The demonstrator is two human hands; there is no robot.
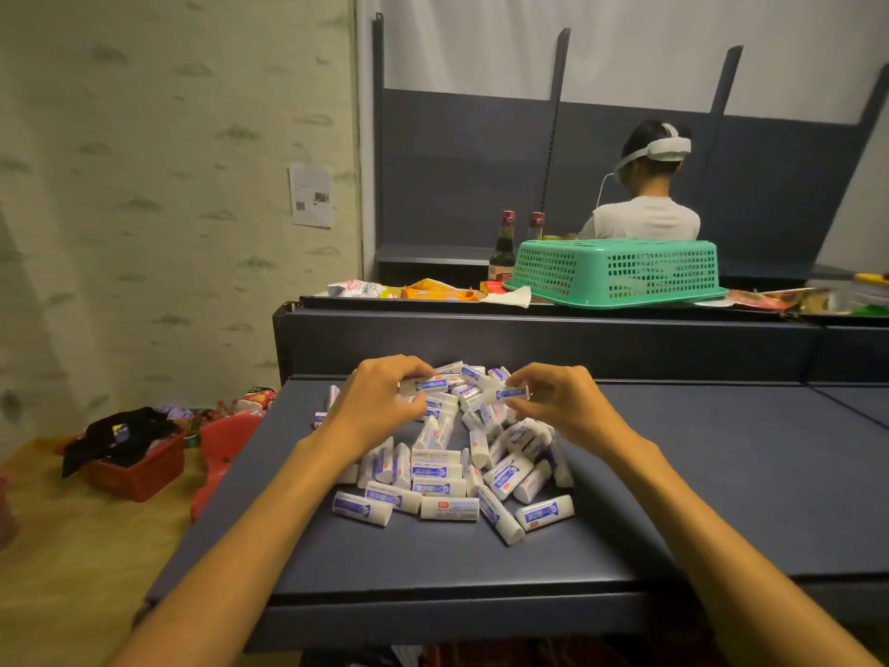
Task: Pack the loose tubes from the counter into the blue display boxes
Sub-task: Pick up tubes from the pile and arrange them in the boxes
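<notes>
A heap of several small white tubes with blue labels (452, 474) lies on the dark blue counter (721, 474). My left hand (380, 402) reaches over the far left of the heap and pinches one tube (428, 383) between fingers and thumb. My right hand (563, 402) is over the far right of the heap and pinches another tube (511, 393). Both held tubes lie roughly level, just above the pile. No blue display box is in view.
A raised dark ledge (529, 339) runs behind the counter, carrying an upturned green basket (620, 272), snack packets (433, 291) and two dark bottles (505, 247). A person in a headset (649, 204) sits beyond it. Red crates (144, 464) stand on the floor at the left.
</notes>
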